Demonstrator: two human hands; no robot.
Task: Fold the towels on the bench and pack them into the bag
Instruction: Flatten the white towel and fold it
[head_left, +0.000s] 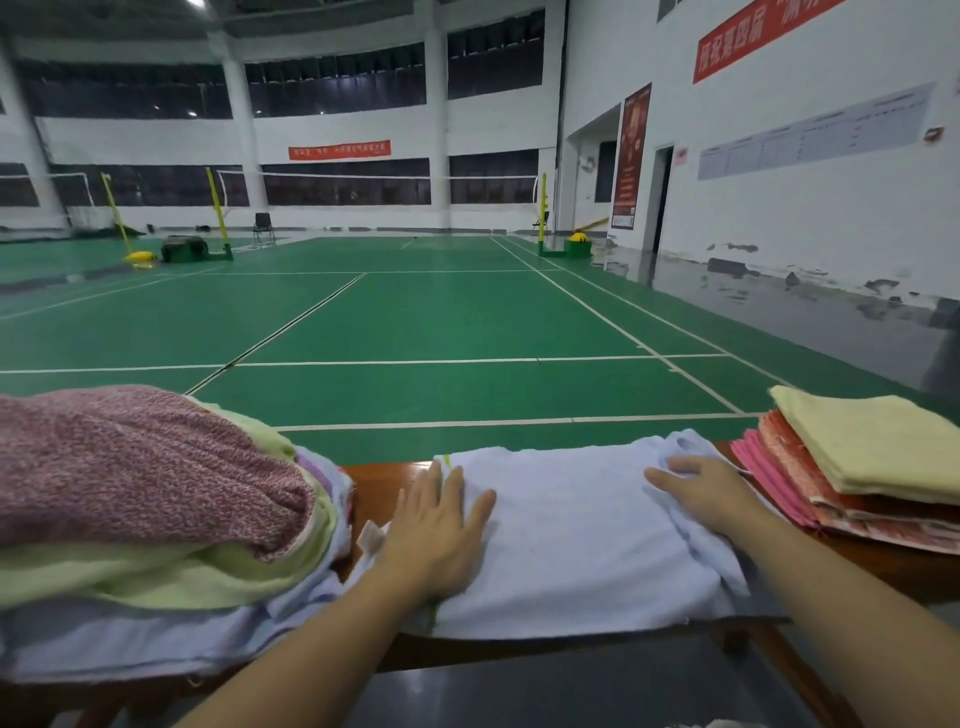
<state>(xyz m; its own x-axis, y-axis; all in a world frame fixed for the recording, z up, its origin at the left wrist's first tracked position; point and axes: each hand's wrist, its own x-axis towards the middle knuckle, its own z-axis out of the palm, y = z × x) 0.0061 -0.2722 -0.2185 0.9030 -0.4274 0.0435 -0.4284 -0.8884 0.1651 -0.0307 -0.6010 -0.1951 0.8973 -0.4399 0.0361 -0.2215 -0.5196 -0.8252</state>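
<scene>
A pale lavender towel (571, 525) lies spread flat across the wooden bench (384, 488) in front of me. My left hand (436, 525) rests flat on its left end, fingers straight. My right hand (701, 493) lies on the bunched right end of the towel, fingers spread over the cloth. To the left sits a heap of unfolded towels (145, 499), pink knit on top, pale green and lavender below. To the right stands a stack of folded towels (872, 457), cream on top, orange and pink beneath. No bag is visible.
Beyond the bench stretches a green badminton court (441, 322) with white lines, net posts and a chair far back. A white wall with a doorway runs along the right. The bench's front edge is close to my body.
</scene>
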